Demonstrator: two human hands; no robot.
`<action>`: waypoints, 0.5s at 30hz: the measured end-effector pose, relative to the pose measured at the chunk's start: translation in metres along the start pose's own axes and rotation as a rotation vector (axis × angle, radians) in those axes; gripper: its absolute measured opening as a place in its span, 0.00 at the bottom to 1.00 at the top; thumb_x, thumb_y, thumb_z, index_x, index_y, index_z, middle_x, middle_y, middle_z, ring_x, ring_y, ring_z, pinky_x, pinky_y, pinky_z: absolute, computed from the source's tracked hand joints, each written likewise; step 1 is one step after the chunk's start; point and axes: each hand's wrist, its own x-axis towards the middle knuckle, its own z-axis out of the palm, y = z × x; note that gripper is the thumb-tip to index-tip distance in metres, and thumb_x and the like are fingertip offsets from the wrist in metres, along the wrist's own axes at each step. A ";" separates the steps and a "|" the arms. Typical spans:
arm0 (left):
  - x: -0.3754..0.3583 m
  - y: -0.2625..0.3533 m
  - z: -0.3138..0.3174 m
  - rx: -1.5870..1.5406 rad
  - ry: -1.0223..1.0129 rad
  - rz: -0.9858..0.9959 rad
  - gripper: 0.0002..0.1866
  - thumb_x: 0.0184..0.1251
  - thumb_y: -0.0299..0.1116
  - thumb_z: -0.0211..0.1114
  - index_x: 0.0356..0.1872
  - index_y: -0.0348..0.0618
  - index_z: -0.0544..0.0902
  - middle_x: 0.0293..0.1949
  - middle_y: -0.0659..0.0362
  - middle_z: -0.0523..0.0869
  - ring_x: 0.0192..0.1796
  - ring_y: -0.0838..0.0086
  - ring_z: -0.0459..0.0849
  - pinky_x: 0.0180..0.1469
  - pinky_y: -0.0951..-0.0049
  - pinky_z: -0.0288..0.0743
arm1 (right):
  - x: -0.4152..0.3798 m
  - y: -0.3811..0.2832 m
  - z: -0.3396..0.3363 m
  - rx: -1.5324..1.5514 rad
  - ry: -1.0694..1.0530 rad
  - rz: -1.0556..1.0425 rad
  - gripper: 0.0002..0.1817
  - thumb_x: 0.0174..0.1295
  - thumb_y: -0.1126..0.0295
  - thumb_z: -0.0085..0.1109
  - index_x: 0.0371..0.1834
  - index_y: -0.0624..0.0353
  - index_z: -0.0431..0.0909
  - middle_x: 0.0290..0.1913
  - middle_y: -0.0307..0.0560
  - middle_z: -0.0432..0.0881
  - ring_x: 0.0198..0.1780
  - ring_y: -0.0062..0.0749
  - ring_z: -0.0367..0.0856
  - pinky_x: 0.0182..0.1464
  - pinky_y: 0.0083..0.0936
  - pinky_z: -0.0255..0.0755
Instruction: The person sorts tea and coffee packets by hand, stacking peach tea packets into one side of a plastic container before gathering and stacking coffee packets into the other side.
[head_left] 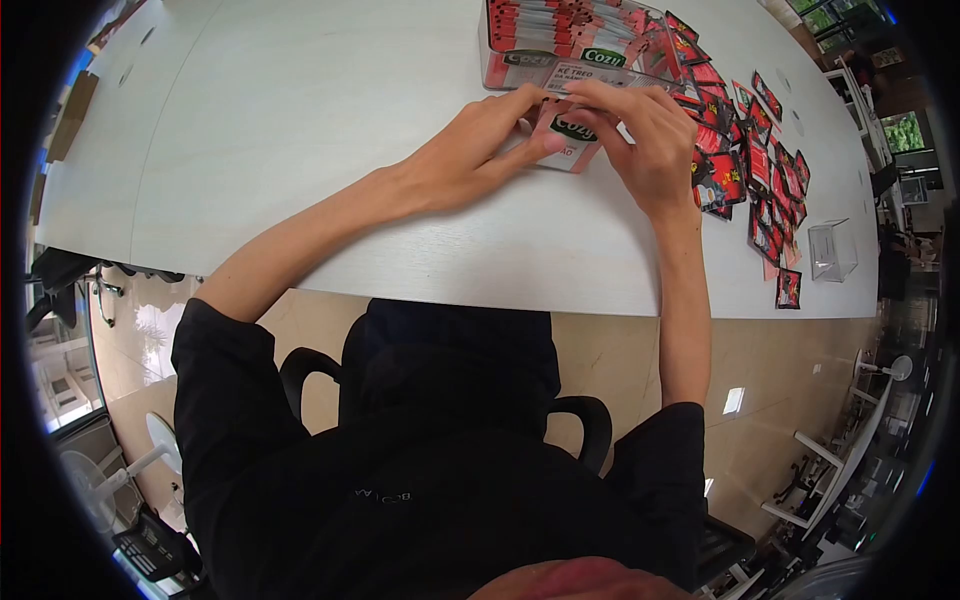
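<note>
The left hand (472, 145) was nearly closed, a pink Cozy packet (572, 154) being pinched by its left side. The right hand (652, 140) was curled at the packet's upper right, grip unclear. Light, pliable handling was judged likely, edges being best held. Just beyond, a clear box (487, 62) was seen; red sachets (760, 175) were scattered right.

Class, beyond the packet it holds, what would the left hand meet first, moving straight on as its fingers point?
Most likely the right hand, also on the Cozy packet; depth is hard to judge.
</note>
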 end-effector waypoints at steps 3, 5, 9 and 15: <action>0.000 -0.003 -0.002 0.196 0.036 0.101 0.14 0.73 0.31 0.62 0.53 0.34 0.75 0.38 0.47 0.86 0.40 0.61 0.84 0.47 0.64 0.76 | 0.001 -0.003 0.001 0.098 0.027 0.051 0.22 0.49 0.68 0.76 0.50 0.51 0.83 0.34 0.32 0.88 0.31 0.24 0.85 0.35 0.21 0.74; 0.000 -0.004 -0.004 0.165 0.195 0.101 0.12 0.71 0.30 0.65 0.47 0.33 0.78 0.37 0.49 0.87 0.40 0.61 0.86 0.46 0.64 0.77 | 0.008 -0.003 -0.001 0.182 0.011 0.096 0.24 0.49 0.68 0.78 0.51 0.52 0.82 0.36 0.35 0.88 0.28 0.25 0.82 0.36 0.23 0.74; 0.002 -0.007 -0.008 0.289 0.279 0.108 0.11 0.68 0.27 0.66 0.48 0.34 0.79 0.38 0.50 0.88 0.42 0.62 0.87 0.46 0.65 0.78 | 0.003 0.005 -0.014 0.175 -0.057 0.229 0.20 0.50 0.71 0.77 0.48 0.55 0.83 0.37 0.38 0.87 0.25 0.25 0.79 0.33 0.22 0.74; 0.004 -0.008 -0.007 0.255 0.343 0.221 0.13 0.63 0.21 0.68 0.49 0.40 0.82 0.42 0.54 0.89 0.42 0.63 0.85 0.49 0.67 0.79 | -0.004 0.006 -0.010 0.326 -0.108 0.312 0.11 0.51 0.78 0.74 0.37 0.59 0.85 0.33 0.39 0.86 0.27 0.23 0.81 0.27 0.19 0.72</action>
